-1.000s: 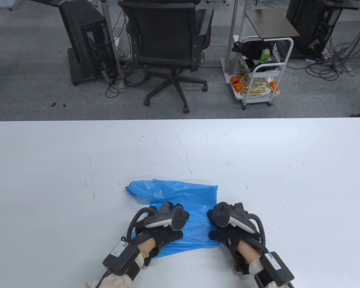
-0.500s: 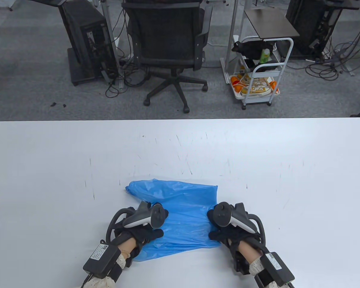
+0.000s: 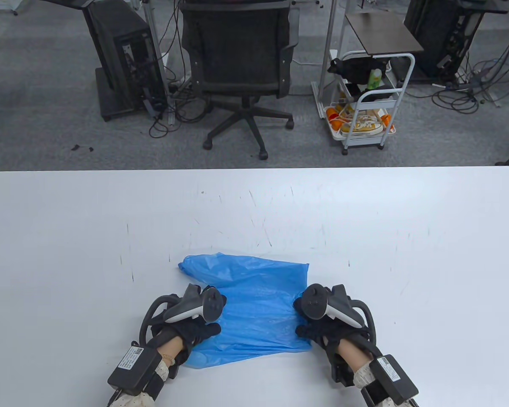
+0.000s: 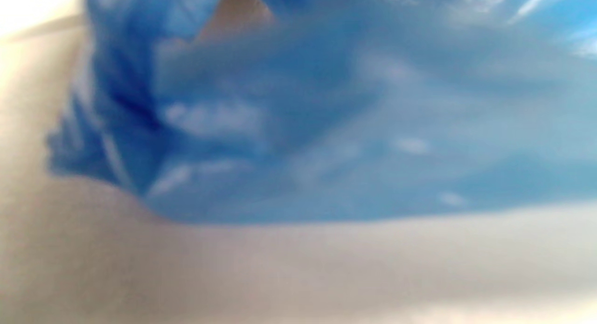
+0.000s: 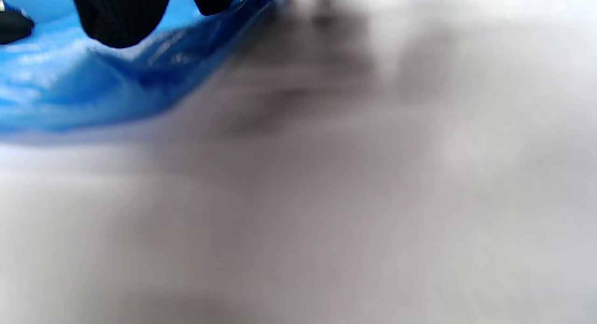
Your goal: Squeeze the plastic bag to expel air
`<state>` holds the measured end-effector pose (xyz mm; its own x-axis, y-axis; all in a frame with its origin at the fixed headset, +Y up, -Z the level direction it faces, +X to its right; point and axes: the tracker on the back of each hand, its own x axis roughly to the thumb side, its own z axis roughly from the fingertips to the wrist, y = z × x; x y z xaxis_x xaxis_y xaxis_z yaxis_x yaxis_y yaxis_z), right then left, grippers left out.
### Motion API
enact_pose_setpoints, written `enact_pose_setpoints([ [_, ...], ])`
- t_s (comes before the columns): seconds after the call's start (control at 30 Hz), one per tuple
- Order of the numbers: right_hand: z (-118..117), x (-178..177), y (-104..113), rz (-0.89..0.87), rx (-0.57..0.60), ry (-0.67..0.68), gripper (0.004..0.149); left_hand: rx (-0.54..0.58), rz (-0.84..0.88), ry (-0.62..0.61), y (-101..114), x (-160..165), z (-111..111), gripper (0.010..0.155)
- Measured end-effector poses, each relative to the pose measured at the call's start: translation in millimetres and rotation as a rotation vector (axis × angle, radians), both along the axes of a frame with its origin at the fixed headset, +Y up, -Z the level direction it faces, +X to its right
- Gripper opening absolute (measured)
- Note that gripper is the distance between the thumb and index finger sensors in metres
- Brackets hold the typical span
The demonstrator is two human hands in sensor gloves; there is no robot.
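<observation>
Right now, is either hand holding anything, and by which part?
Neither plainly grips anything. The left hand rests on the blue plastic bag at its near-left corner; the right hand presses its right edge. Finger closure cannot be told.

Premises: office or lab workspace. Grey carpet floor. A white table [image 3: 364, 203] stands in front; directly beyond it, a black swivel chair [image 3: 241, 63]. Left of the chair, a black equipment stand [image 3: 123, 59] with trailing cables; right of it, a white trolley [image 3: 364, 106] holding shoes.
</observation>
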<state>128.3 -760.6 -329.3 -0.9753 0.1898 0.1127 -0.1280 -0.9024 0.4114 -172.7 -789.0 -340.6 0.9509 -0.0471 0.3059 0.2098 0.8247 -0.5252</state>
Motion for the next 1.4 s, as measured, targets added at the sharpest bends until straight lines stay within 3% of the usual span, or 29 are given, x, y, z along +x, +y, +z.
enact_pose_setpoints([
  [0.27,-15.0,3.2,30.9,-0.121,0.160,-0.108,0.072,0.013,0.003,-0.015,1.0,1.5,1.0,0.073],
  [0.43,-28.9,-4.2,16.2,-0.055,0.057,-0.065,0.071,0.020,-0.004,-0.029,1.4,2.8,1.6,0.073],
  [0.7,-61.0,-5.6,-12.6,0.036,-0.122,-0.111,0.070,0.038,-0.032,-0.060,11.9,7.8,-0.7,0.073],
  [0.87,-60.8,-4.5,-14.8,0.044,-0.140,-0.097,0.071,0.170,0.120,-0.093,45.9,41.0,-8.8,0.074],
  [1.0,-62.2,-5.8,-14.3,0.057,-0.129,-0.093,0.070,0.232,0.103,-0.194,56.4,80.4,-11.4,0.073],
  [1.17,-62.6,-6.5,-14.7,0.066,-0.115,-0.082,0.070,0.242,0.074,-0.272,48.5,119.8,-10.8,0.071],
  [1.4,-61.5,-5.3,-16.5,0.044,-0.102,-0.079,0.070,0.265,0.008,-0.291,33.1,141.2,-16.5,0.070],
])
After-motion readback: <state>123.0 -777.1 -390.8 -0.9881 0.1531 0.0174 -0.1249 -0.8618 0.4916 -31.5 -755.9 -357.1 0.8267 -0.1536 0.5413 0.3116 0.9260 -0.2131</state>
